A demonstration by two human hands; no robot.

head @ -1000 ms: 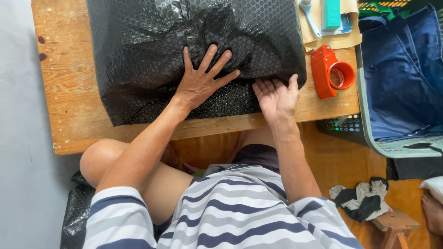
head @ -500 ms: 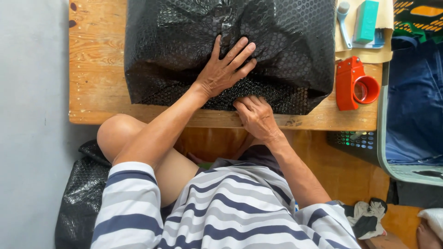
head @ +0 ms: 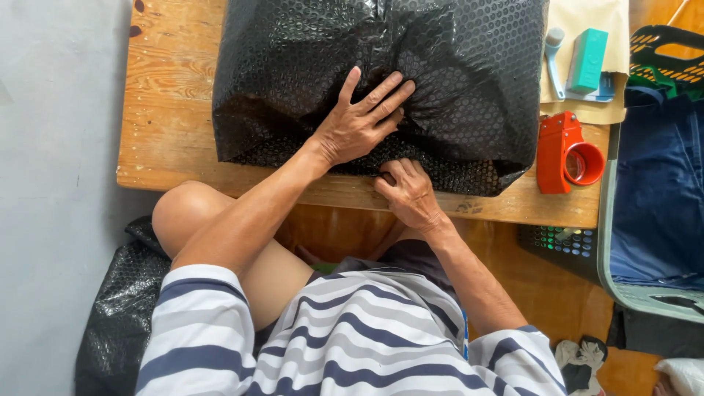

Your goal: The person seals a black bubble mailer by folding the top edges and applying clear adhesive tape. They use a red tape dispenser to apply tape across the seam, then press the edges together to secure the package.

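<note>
Bubble wrap [head: 455, 81], black and shiny, covers a big lumpy bundle that sits on the wooden worktop [head: 169, 88] and takes up most of it. The left hand [head: 359, 121] lies flat on top of the bundle near its front edge, with its fingers [head: 389, 92] spread out and pressing down on the wrap. The right hand [head: 407, 192] is just below it, at the front edge of the bundle, and the two hands are very close to each other. Its fingers are curled and seem to pinch the edge of the wrap, but the tips are tucked in, so I cannot tell for sure. To the right of the bundle stands an orange tape holder [head: 566, 155] on the worktop, just beside the wrap. Behind it lie a teal block [head: 587, 59] and a small pale blue scoop [head: 554, 59] on a tan envelope [head: 587, 110]. More black bubble wrap [head: 117, 315] lies on the floor by the person's knee.
</note>
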